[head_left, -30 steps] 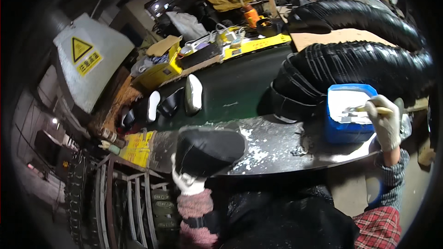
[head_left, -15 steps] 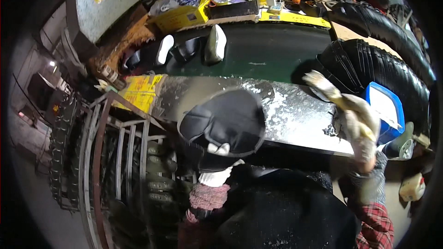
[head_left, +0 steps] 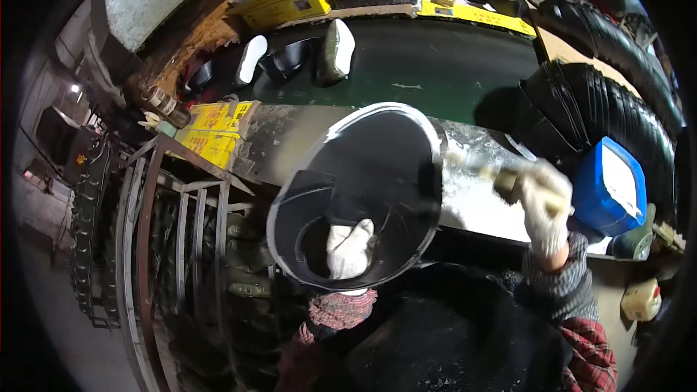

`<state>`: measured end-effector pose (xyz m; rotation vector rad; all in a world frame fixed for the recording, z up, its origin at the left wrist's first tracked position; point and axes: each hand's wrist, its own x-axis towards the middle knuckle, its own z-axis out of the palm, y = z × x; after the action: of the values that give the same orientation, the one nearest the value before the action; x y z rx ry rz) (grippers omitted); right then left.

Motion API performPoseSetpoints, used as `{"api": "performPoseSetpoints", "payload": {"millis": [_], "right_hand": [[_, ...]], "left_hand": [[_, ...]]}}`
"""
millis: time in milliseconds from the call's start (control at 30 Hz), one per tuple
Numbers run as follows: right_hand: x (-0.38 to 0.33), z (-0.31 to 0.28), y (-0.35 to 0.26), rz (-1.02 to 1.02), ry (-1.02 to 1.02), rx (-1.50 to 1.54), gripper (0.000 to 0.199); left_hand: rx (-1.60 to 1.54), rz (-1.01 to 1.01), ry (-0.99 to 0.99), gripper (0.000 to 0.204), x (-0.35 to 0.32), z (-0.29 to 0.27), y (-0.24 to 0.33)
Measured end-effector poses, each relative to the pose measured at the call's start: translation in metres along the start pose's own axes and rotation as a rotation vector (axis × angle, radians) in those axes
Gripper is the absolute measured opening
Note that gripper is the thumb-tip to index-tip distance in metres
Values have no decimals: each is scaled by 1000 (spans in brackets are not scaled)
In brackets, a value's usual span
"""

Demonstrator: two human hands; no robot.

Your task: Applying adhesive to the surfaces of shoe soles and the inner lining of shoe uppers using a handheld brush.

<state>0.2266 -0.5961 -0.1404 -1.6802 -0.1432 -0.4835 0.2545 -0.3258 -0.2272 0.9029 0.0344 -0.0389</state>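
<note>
A black boot upper (head_left: 377,160), shaped like an open tube, hangs in front of me with its wide mouth facing up. My left hand (head_left: 350,250), in a white glove, is closed on the lower part of it, the fingers showing through its bottom opening. White coating lines the upper rim. In my right hand (head_left: 546,207), also gloved, is a brush (head_left: 501,174), blurred by motion, its tip at the upper's right rim. A blue tub (head_left: 592,181) of white paste stands just right of that hand.
A metal bench top (head_left: 283,134) smeared white lies beyond the upper. Behind it, a dark green belt (head_left: 428,65) bears shoe forms with white soles (head_left: 252,60). Stacked black uppers (head_left: 602,112) are at the right. A metal rack (head_left: 149,247) stands left, a small jug (head_left: 642,300) lower right.
My left hand has raised and tilted the upper, turning its mouth toward me. My right hand has swung the brush left and down to the rim, and white coating now shows there.
</note>
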Motion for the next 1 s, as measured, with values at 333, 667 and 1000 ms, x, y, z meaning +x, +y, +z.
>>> {"api": "performPoseSetpoints", "payload": {"millis": [333, 667, 1000], "right_hand": [[-4, 88, -53, -766, -424, -337, 35], [-68, -49, -23, 197, 71, -15, 19], [-28, -87, 8, -303, 221, -191, 25]], "left_hand": [[168, -116, -68, 14, -17, 21, 4], [735, -174, -327, 16, 45, 52, 21], [684, -36, -124, 17, -35, 20, 26]]}}
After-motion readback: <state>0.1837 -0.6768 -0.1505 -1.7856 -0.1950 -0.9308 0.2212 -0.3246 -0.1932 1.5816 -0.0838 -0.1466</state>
